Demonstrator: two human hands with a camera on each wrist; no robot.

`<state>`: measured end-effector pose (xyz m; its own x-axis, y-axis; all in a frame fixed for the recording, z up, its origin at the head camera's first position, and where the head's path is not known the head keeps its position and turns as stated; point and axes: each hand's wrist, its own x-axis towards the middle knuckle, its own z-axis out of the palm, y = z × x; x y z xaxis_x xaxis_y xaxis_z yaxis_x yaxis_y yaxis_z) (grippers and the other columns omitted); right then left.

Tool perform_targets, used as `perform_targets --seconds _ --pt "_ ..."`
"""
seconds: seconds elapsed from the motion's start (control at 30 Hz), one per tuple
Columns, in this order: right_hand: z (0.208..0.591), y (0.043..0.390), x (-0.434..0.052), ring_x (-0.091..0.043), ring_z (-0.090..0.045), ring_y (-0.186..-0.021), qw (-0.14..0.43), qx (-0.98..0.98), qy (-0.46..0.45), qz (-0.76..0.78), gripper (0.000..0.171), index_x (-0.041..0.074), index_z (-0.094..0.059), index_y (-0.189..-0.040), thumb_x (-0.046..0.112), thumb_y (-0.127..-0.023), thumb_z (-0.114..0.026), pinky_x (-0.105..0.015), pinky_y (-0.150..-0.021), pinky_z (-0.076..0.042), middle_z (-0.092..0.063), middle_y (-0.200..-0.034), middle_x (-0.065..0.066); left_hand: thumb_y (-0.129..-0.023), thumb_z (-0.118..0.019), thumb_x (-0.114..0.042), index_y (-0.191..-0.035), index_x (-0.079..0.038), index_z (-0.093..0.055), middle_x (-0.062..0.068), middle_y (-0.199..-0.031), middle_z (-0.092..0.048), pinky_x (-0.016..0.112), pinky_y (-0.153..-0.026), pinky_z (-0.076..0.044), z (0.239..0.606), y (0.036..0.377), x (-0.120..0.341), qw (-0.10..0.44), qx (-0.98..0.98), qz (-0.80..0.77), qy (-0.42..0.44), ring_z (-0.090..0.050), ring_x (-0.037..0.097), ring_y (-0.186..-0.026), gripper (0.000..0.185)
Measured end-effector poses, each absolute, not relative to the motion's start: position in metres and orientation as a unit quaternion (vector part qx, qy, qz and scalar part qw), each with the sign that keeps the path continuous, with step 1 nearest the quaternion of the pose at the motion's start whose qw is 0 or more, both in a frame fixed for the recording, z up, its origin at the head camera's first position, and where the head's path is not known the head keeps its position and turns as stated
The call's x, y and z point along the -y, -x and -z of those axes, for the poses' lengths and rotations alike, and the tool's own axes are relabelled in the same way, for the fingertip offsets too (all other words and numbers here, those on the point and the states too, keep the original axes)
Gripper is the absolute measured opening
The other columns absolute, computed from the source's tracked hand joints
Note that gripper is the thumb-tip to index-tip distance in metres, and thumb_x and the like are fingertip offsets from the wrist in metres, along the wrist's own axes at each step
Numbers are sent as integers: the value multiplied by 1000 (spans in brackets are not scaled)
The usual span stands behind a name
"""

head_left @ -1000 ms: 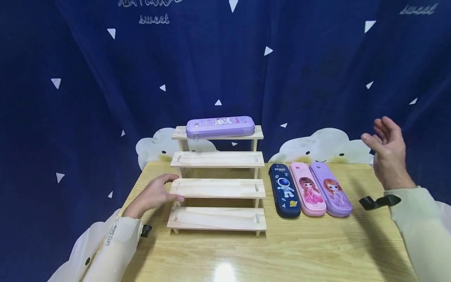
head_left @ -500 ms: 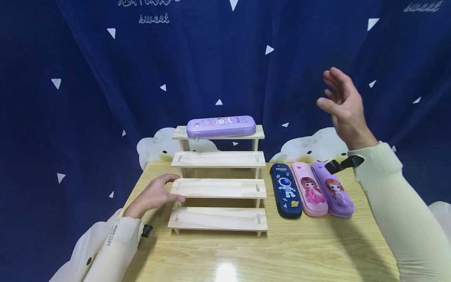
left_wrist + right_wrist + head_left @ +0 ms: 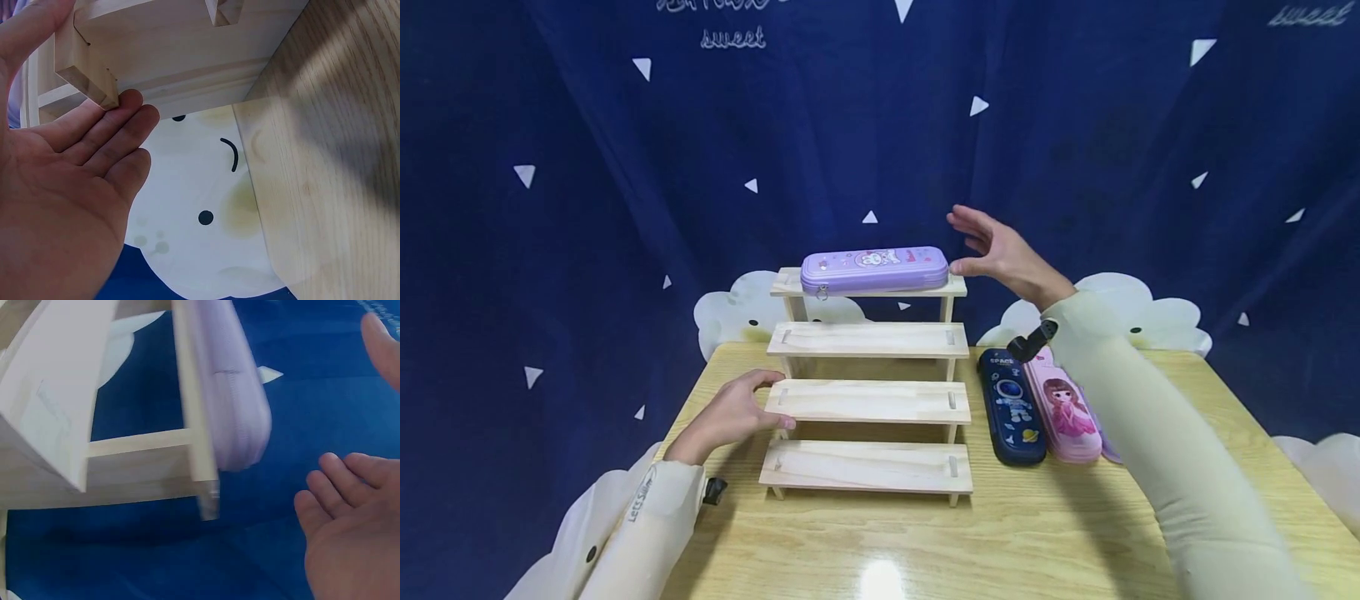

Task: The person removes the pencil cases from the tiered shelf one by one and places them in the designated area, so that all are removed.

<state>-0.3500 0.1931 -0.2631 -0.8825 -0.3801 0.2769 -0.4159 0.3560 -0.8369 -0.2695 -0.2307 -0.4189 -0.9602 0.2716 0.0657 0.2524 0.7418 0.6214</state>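
Observation:
A lilac pencil case [image 3: 876,272] with a rabbit picture lies on the top tier of a stepped wooden rack [image 3: 868,339]. My right hand [image 3: 1003,254] hovers at the case's right end, fingers and thumb spread, holding nothing. In the right wrist view a gap shows between that hand [image 3: 356,525] and the blurred case [image 3: 234,394]. My left hand [image 3: 735,410] grips the left end of the rack's second tier from the bottom, thumb in front and fingers behind. The left wrist view shows its fingers [image 3: 119,134] against the rack's wooden end [image 3: 81,65].
On the wooden table [image 3: 850,550], a navy astronaut pencil case [image 3: 1012,408] and a pink doll pencil case [image 3: 1063,408] lie right of the rack. A purple case [image 3: 1108,450] is mostly hidden by the right sleeve. A blue curtain [image 3: 850,125] hangs behind.
My right hand has swept left from the right side, rising and then lowering to the lilac case's right end. The left hand keeps its grip on the rack.

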Motion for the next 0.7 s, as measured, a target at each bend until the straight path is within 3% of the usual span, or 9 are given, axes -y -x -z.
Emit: perform_targets --seconds 0.2,0.4,0.7 --pt "278 369 -177 -22 -20 -145 -14 846 -238 -476 97 17 -19 -150 24 -74 -78 -46 -120 -17 -23 -156 0 -53 -80 -63 -128 -15 -53 6 -133 -54 49 -105 -38 420 270 230 13 -934 -329 -138 -47 29 -127 93" --pt "287 374 -170 -25 -26 -142 -42 851 -225 -472 100 13 -19 -150 22 -72 -80 -45 -118 -21 -23 -156 -3 -52 -80 -64 -128 -15 -53 5 -133 -55 49 -105 -39 421 271 229 13 -934 -329 -138 -47 29 -127 94" --pt "289 369 -166 -23 -41 -130 -6 866 -234 -443 94 13 -31 -146 19 -68 -83 -45 -113 -31 -39 -148 -4 -52 -79 -65 -128 -16 -53 5 -133 -54 49 -104 -39 419 270 229 11 -936 -324 -138 -47 29 -127 94"
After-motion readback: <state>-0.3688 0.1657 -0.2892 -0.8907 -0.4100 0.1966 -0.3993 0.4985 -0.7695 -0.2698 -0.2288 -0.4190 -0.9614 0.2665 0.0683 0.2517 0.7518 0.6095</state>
